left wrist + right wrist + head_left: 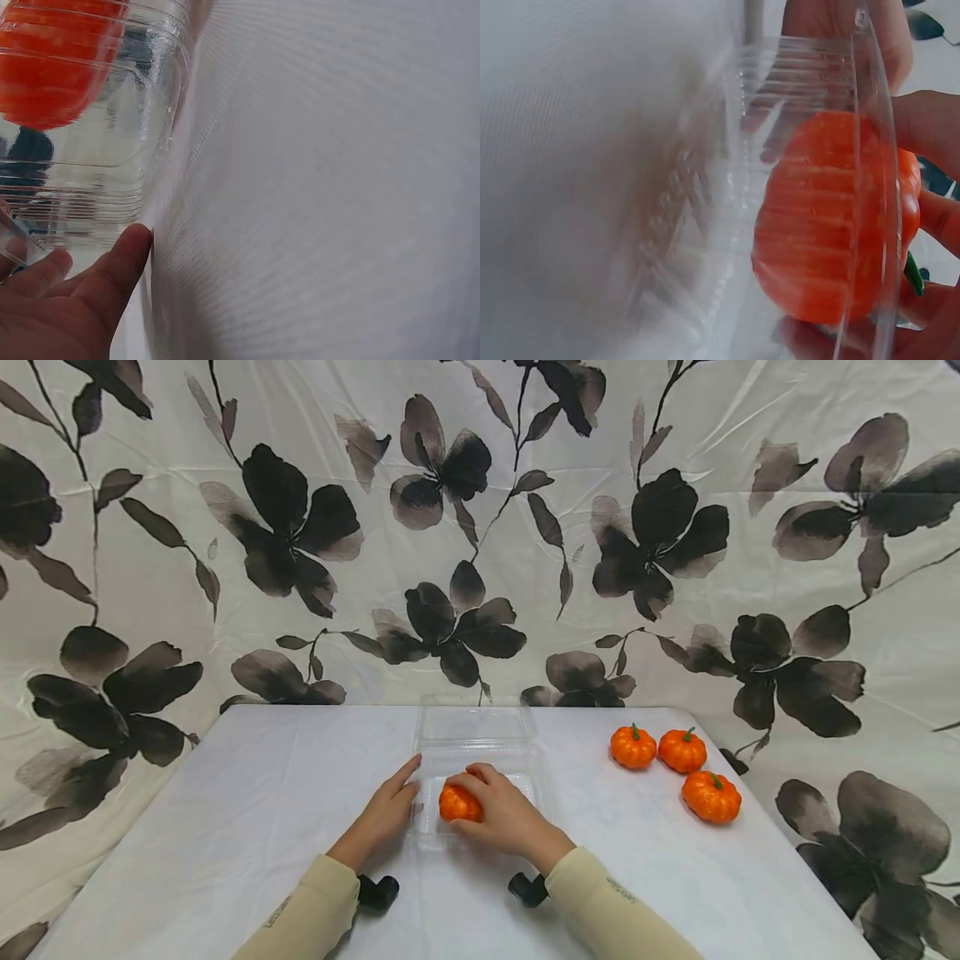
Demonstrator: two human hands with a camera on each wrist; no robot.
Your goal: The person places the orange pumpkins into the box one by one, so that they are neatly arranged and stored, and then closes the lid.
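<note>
Backdrop (480,552) is floral cloth, dark flowers on white, behind a white-covered table (622,852). Clear box (531,787) sits mid-table, its lid (475,724) swung open on the far side. Beige sleeves (611,902) on both arms, black wrist gear (378,892) under each cuff. Left hand (384,810) is at the box's left side, fingers extended and holding nothing; touching the wall or just beside it, can't tell. Right hand (506,814) reaches in from the right, fingers and thumb curled round a pumpkin (460,803) inside the base. So the pumpkin lies between the two hands, in the right one's grip, apart from the left. Can't tell whether it rests on the box floor. Three more pumpkins (682,750) stand clustered at table right, well apart from both hands; only the head view has those and the lid. Left wrist view gives the held one through the ribbed plastic. Right wrist view shows it poking past the rim, plus its green stem (913,274), hidden by the hand from the head.
</note>
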